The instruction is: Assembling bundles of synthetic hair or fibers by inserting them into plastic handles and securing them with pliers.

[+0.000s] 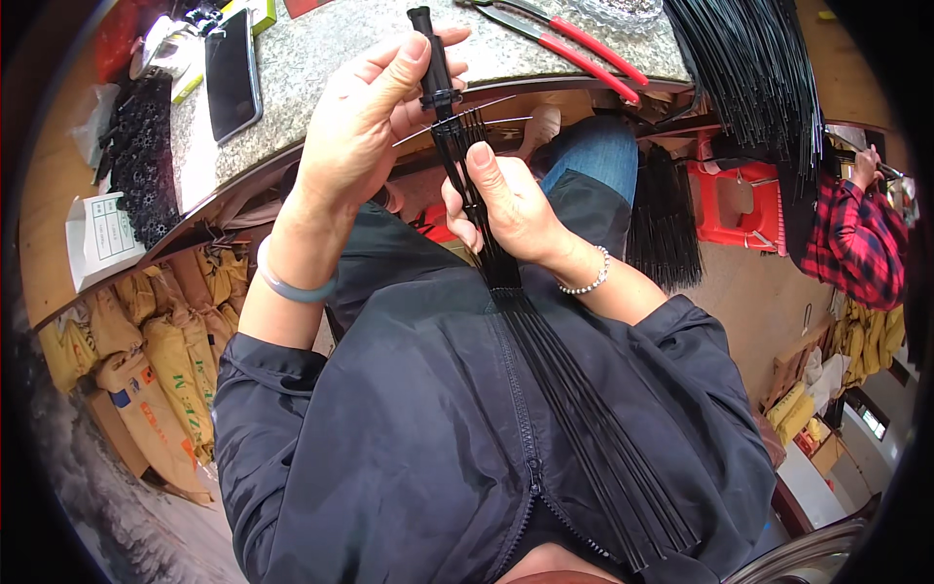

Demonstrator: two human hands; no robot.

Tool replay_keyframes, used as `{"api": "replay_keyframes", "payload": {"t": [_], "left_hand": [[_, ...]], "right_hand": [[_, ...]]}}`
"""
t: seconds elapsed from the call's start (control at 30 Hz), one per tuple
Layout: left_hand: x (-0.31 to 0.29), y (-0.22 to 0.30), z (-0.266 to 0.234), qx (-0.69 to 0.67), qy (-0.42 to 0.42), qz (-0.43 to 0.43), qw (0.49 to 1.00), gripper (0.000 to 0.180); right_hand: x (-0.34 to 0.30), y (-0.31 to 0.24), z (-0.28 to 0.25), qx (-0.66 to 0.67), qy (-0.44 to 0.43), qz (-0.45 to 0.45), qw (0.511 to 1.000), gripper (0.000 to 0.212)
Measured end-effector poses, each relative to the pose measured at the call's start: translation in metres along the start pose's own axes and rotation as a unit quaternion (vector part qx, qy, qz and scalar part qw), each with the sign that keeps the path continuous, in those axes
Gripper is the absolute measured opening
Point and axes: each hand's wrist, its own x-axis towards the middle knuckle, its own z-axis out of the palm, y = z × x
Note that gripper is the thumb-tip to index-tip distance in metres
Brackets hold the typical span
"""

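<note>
A black umbrella frame (501,263) runs slantwise in front of my dark jacket, its long thin ribs fanning out toward the lower right. My left hand (375,102) grips its upper end, thumb against the black shaft and fingers behind. Lower down, my right hand (511,200) is closed around the bundled ribs, with the thumb on top. Between the hands, a thin bright wire (413,136) sticks out to both sides near the notched black collar (443,98). How the wire is fixed there is too small to tell.
On the speckled tabletop (331,39) lie red-handled pliers (584,58) and a phone (232,78). Black ribs (749,78) hang over its right edge. Small black parts (144,165) and a white box (102,238) sit left. A red stool (735,204) and another person (856,229) are at right.
</note>
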Motion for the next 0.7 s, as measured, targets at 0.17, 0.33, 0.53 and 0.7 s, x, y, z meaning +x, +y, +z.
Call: {"api": "replay_keyframes", "payload": {"t": [0.17, 0.33, 0.53, 0.7], "left_hand": [[-0.0021, 0.0017, 0.0033, 0.033, 0.019, 0.006, 0.999, 0.041], [-0.0039, 0.0033, 0.0056, 0.041, 0.015, 0.009, 0.999, 0.041], [-0.005, 0.0014, 0.0043, 0.026, 0.007, 0.02, 0.999, 0.042], [-0.0042, -0.0028, 0.0022, 0.014, 0.01, 0.036, 0.999, 0.038]], "right_hand": [[0.0011, 0.0016, -0.0004, 0.014, 0.001, -0.002, 1.0, 0.063], [0.002, 0.0031, -0.0006, 0.016, -0.006, -0.012, 1.0, 0.063], [0.0019, 0.0009, 0.0006, 0.013, -0.002, -0.021, 1.0, 0.063], [0.0025, 0.0029, -0.0007, 0.014, -0.014, -0.015, 1.0, 0.063]]}}
